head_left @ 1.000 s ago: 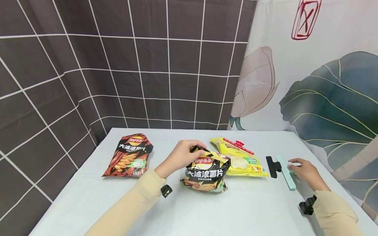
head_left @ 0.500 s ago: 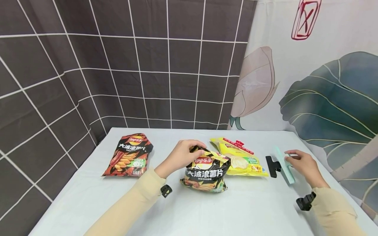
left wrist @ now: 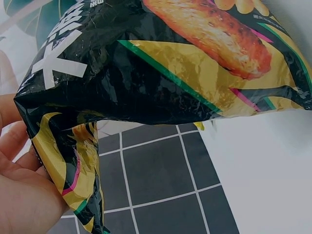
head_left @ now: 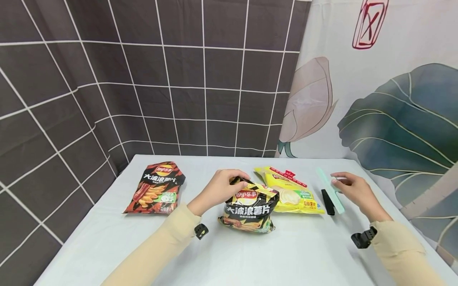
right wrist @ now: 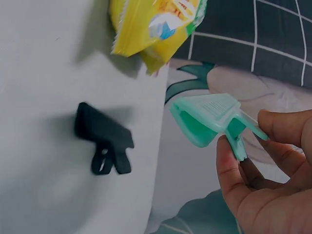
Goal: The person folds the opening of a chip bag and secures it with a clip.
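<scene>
Near the middle of the table, my left hand (head_left: 222, 190) pinches the gathered top of a black chip bag (head_left: 247, 210). The bag's folded top hangs between thumb and fingers in the left wrist view, where black and gold film (left wrist: 161, 83) fills the upper part. At the right, my right hand (head_left: 355, 193) pinches the handles of a mint-green bag clip (right wrist: 207, 119), held above the table. A black bag clip (right wrist: 103, 139) lies on the table close by; in the head view the green clip partly hides it.
Behind the black bag lies a yellow chip bag (head_left: 291, 194) with a red clip (head_left: 289, 176) across its top. A red-and-black chip bag (head_left: 157, 188) lies at the left. Dark gridded cloth (head_left: 186, 99) hangs behind the white table (head_left: 286, 254).
My right hand has lifted the green clip off the table and moved it left, over the black clip. My left hand and the black chip bag have stayed in place.
</scene>
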